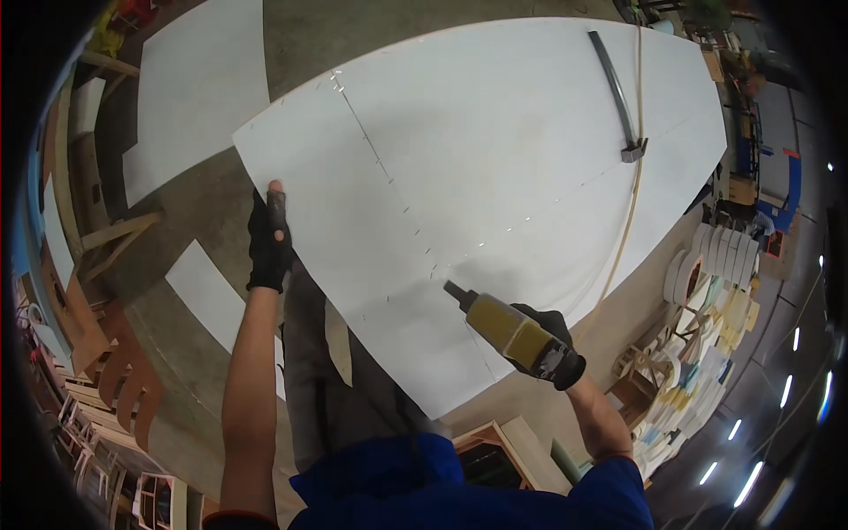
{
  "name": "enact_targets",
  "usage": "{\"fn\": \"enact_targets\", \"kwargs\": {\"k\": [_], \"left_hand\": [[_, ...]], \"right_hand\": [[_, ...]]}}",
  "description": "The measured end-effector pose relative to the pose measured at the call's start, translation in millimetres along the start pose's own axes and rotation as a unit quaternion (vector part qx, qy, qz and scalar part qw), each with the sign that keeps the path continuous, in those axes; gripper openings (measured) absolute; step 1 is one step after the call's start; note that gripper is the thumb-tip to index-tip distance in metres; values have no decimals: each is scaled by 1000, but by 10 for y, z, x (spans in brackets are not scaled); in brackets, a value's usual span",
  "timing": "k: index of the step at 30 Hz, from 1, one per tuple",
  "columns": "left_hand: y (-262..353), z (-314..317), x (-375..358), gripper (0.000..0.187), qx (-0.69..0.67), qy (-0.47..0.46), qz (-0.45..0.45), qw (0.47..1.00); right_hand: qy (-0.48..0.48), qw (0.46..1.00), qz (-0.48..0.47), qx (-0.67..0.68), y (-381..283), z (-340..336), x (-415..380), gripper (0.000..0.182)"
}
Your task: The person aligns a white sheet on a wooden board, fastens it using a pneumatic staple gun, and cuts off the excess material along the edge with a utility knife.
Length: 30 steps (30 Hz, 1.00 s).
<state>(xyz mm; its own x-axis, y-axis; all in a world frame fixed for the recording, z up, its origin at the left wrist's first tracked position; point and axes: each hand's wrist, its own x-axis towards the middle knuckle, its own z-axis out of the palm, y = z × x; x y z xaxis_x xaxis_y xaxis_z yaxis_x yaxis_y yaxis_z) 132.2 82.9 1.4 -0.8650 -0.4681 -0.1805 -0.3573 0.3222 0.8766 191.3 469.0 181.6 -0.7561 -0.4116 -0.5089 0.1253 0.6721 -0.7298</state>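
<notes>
A large white panel (495,132) fills the middle of the head view, with short staple-like marks in lines across it. My left hand (270,237), in a black glove with bare fingertips showing, is closed on the panel's near left edge. In my gloved right hand (552,344) is a staple gun (510,329) with a worn yellow body. Its narrow dark nose points up and left, close over the panel near a row of marks. Part of my right hand's grip is hidden behind the tool.
A dark metal bar (611,84) with a block at one end lies on the panel's right part, beside a long thin wooden strip (631,212). Other white sheets (203,79) lie at left. Stacked cut pieces (707,353) stand at right, wooden frames (115,238) at left.
</notes>
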Motion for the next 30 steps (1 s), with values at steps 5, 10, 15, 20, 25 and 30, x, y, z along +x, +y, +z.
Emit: {"fn": "enact_targets", "kwargs": {"k": [5, 10, 15, 20, 25, 30], "left_hand": [[-713, -43, -12, 50, 81, -13, 170, 982], [-459, -304, -648, 58, 204, 49, 198, 957], [-611, -662, -1856, 47, 225, 50, 87, 969], [-1149, -1249, -3628, 52, 253, 83, 41, 963], [-1754, -1557, -5761, 58, 221, 111, -154, 957], [-2257, -1471, -7708, 59, 234, -10, -411, 881]], "right_hand": [[-124, 971, -18, -203, -181, -493, -387, 49], [-178, 836, 8, -519, -250, -1060, -967, 19], [20, 677, -39, -735, -1066, -1623, -1483, 10], [171, 726, -338, -574, -1900, -1583, -2349, 8], [21, 782, -266, -564, -1887, -1138, -3556, 40], [-1, 862, -258, -436, -943, 161, -4590, 47]]}}
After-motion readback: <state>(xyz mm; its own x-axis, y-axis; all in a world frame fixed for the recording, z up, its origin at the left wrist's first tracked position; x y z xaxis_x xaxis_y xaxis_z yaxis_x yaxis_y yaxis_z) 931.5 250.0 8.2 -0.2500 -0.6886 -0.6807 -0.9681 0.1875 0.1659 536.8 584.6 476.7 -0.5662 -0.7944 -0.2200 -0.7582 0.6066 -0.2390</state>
